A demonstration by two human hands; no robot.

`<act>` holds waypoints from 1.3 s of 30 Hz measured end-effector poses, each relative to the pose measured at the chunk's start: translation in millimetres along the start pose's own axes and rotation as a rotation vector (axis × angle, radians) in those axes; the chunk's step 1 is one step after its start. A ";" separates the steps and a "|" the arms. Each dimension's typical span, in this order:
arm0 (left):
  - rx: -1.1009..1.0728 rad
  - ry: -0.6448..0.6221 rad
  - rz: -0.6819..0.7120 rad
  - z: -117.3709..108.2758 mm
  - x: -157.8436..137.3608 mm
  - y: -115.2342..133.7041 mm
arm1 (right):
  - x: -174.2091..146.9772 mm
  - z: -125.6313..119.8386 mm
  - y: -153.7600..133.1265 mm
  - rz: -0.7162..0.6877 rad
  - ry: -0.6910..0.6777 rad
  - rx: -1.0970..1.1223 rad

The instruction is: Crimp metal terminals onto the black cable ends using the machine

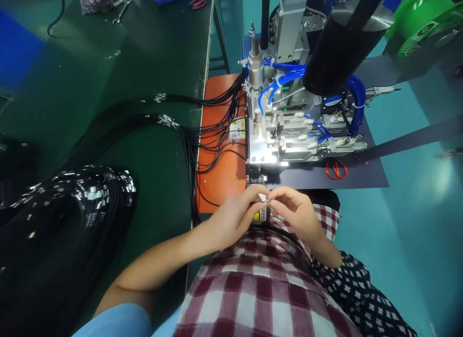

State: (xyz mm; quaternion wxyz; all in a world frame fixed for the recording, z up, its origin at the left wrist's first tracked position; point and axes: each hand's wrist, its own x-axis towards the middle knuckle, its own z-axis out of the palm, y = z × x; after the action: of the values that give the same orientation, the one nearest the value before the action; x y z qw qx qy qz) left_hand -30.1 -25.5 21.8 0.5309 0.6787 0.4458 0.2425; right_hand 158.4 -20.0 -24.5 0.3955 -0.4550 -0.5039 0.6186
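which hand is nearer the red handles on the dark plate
Right. The right hand is below and left of the red handles in view; the left hand is farther left.

The head camera looked forward and down from close above the left hand [233, 215] and right hand [299, 212], toward the pneumatic machine [265, 147].

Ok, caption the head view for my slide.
Left hand and right hand meet near a machine, beside black cables.

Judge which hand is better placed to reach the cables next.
Probably the left hand: it is nearer the cables crossing the orange plate. The right hand is farther off. Both seemingly pinch a tiny piece.
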 end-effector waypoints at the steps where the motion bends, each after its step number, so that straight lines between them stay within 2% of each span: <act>1: -0.052 0.019 -0.023 0.0 1.7 -1.6 | 0.6 -2.0 0.5 0.031 -0.001 0.034; 7: -0.200 0.083 -0.172 -2.9 12.5 -12.6 | 2.2 -5.4 3.1 0.053 0.091 0.062; 10: -0.294 0.139 -0.183 -3.4 15.4 -16.2 | 2.8 -2.8 3.2 0.066 0.096 0.070; 13: -0.379 0.134 -0.170 -3.2 15.3 -20.4 | 5.7 -1.4 3.8 0.069 0.085 0.099; 18: -0.369 0.129 -0.160 -1.8 14.3 -22.0 | 12.8 -1.5 -1.2 0.046 0.052 0.138; 23: -0.346 0.154 -0.162 -1.1 16.2 -16.6 | 7.3 -0.7 -14.7 0.005 0.106 -0.085; 28: -0.329 0.191 -0.173 0.7 18.4 -14.3 | -0.1 1.9 -17.5 -0.188 0.192 -0.327; 32: -0.328 0.194 -0.169 2.2 19.3 -14.7 | -0.5 2.6 -14.2 -0.188 0.188 -0.358; 37: -0.333 0.213 -0.164 2.6 19.8 -14.3 | -2.4 4.3 -11.4 -0.297 0.203 -0.410; 39: -0.340 0.209 -0.165 2.8 19.9 -13.7 | -2.9 4.9 -11.1 -0.288 0.214 -0.443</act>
State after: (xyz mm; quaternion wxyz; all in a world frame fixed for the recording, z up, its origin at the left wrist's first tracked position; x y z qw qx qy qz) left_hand -23.0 -9.2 5.2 0.6066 0.5118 0.5052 0.3389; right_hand 154.8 -22.1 -12.8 0.4213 -0.5168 -0.6417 0.3789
